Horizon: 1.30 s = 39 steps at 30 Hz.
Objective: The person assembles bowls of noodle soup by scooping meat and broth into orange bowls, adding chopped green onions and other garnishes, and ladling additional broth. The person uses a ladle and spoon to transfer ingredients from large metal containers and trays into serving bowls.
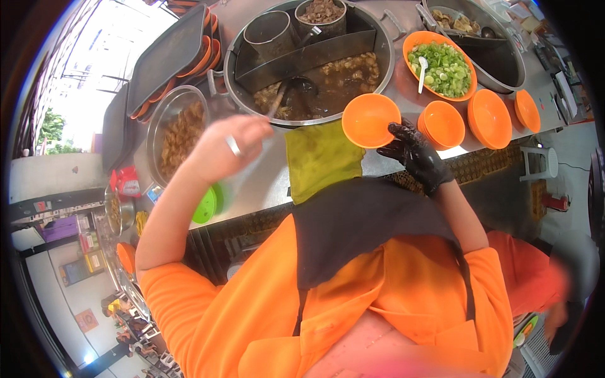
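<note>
At twelve o'clock, one pot point(391, 53): broth point(343, 82), two canisters point(270, 34). Left hand point(232, 146) grips one ladle point(300, 91); right hand point(417, 154), one orange bowl point(370, 120).

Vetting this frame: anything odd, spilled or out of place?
Gloving is mismatched: the right hand, holding an orange bowl, wears a black glove; the left hand, on the ladle, is ungloved. No spill or damage stands out.

orange bowl point(370, 120), blk glove point(421, 157), yel-grn cloth point(318, 160), brn broth point(337, 93); white spoon point(423, 63), orange shirt point(252, 296) w/ dk apron point(372, 217)
</note>
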Available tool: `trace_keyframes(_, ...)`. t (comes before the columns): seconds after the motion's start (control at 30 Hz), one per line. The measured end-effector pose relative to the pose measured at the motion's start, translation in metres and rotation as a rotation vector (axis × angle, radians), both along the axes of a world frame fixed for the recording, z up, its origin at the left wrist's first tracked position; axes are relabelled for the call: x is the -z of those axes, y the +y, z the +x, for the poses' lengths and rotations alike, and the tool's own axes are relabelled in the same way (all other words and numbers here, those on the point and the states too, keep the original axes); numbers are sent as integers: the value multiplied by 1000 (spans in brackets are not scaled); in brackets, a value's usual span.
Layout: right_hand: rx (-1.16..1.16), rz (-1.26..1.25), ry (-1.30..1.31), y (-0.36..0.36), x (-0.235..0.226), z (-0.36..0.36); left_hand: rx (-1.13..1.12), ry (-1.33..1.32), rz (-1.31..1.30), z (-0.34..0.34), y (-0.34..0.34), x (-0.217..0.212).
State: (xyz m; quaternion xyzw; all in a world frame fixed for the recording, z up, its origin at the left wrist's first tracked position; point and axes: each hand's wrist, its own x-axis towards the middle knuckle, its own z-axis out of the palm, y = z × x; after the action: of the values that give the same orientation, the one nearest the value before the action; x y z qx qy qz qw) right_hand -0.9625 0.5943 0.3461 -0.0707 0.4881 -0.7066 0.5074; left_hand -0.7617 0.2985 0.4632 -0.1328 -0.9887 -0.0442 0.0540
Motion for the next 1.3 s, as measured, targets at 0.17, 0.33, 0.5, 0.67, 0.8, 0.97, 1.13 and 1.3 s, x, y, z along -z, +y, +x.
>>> trace_keyframes(0.17,-11,-117,-60,-17,7,15,-715,137,529,-24,-29,-44)
trace_keyframes(0.33,33,-18,-58,-35,26,13,-793,231,787,-34,-78,-101)
trace_keyframes(0.5,74,-35,-46,-65,36,19,-703,329,794,-7,-90,-172)
trace_keyframes(0.67,159,-169,-75,-104,39,24,-538,437,704,15,-107,-219)
trace_keyframes(0.8,256,-310,-147,-130,39,19,-427,485,639,25,-70,-224)
trace_keyframes(0.97,299,-416,-173,-153,37,11,-250,501,402,43,-5,-203)
trace_keyframes(1.13,316,-465,-147,-151,38,2,-199,498,480,55,43,-179)
trace_keyframes(1.3,338,-478,-131,-151,28,7,-108,512,402,63,39,-176)
